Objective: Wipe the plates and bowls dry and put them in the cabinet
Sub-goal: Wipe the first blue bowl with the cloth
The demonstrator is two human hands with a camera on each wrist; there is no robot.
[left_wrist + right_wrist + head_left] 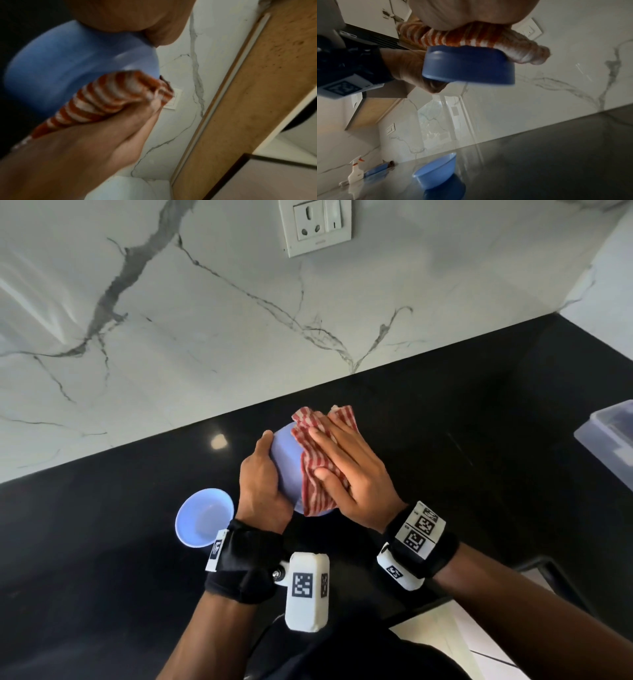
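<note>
My left hand [262, 474] grips a blue bowl [284, 463] turned bottom-up above the black counter, thumb on its outer wall. My right hand [342, 460] lies flat on a red-and-white striped cloth [313, 474] and presses it against the bowl's outside. The left wrist view shows the bowl [68, 60] blurred, with the cloth [106, 97] against it. In the right wrist view the cloth [453, 37] covers the base of the bowl [467, 65]. A second blue bowl [203, 517] stands upright on the counter by my left wrist, also visible as the lower bowl [436, 171].
The black counter [445, 440] meets a marble backsplash with a wall socket [313, 225]. A translucent container [609, 436] sits at the right edge. Far along the counter stand a spray bottle [355, 171] and a blue item [376, 170]. A wooden upper cabinet [248, 94] hangs above.
</note>
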